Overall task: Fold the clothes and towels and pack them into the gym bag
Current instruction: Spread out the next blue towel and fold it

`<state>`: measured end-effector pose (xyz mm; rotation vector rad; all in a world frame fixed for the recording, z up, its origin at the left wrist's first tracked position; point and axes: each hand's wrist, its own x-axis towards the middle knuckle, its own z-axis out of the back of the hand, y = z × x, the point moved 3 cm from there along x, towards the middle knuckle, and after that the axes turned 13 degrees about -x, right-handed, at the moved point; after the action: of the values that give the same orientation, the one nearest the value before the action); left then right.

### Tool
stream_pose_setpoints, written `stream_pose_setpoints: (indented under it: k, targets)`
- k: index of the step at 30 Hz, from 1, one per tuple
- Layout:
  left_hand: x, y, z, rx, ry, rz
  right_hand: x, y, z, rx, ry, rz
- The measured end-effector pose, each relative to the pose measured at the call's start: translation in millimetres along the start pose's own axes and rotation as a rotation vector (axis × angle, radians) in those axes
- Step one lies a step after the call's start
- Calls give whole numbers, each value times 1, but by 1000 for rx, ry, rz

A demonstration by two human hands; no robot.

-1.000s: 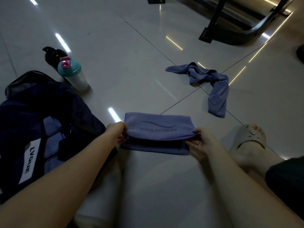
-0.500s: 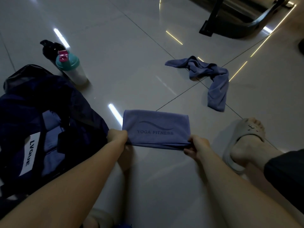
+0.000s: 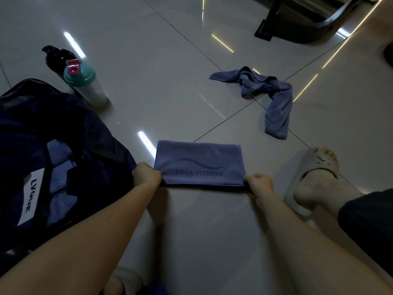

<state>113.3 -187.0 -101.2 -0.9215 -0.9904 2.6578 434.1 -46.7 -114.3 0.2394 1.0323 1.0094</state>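
Purple towel (image 3: 197,165) in left hand (image 3: 146,174), right hand (image 3: 259,183)

matt cloth towel (image 3: 198,163), glossy tiled floor (image 3: 161,60)

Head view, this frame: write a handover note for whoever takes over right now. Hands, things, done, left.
Left hand: grip pinching the folded towel at its near left corner.
Right hand: grip pinching its near right corner.
The folded towel lies on the floor, YOGA FITNESS print up; the gym bag sits open to its left.
Done: this towel is folded to a small rectangle.
Left: put it in the bag, then fold and pack the crumpled towel farther out on the right.
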Motion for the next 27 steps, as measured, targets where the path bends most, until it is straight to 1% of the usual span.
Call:
stream_pose_setpoints:
  k: [3, 6, 9, 13, 16, 18, 20, 21, 23, 27]
  targets:
    - [-3, -3, -1, 84, -11, -23, 2, -5, 0, -142, -8, 24]
    - [0, -6, -4, 149, 14, -16, 5, -10, 2, -369, -20, 65]
    - [6, -16, -9, 190, 40, 4, 10, 5, 6, -476, -23, 116]
    - [22, -37, -19, 110, 69, -8, 33, 42, 6, -548, -49, 238]
    - [47, -51, -21, -32, 36, 14, 52, 69, -1, -587, -52, 356]
    - [64, -61, -23, -103, 44, 6, 63, 80, -10, -684, -36, 435]
    - [81, -69, -27, -146, 94, 14, 74, 84, -19, -809, -8, 499]
    - [89, -71, -30, -143, 135, 29, 77, 85, -22, -856, 1, 516]
    - [98, -76, -32, -103, 194, 31, 83, 86, -24, -865, 26, 503]
    - [110, -76, -31, -106, 190, -13, 94, 91, -16, -843, 75, 463]
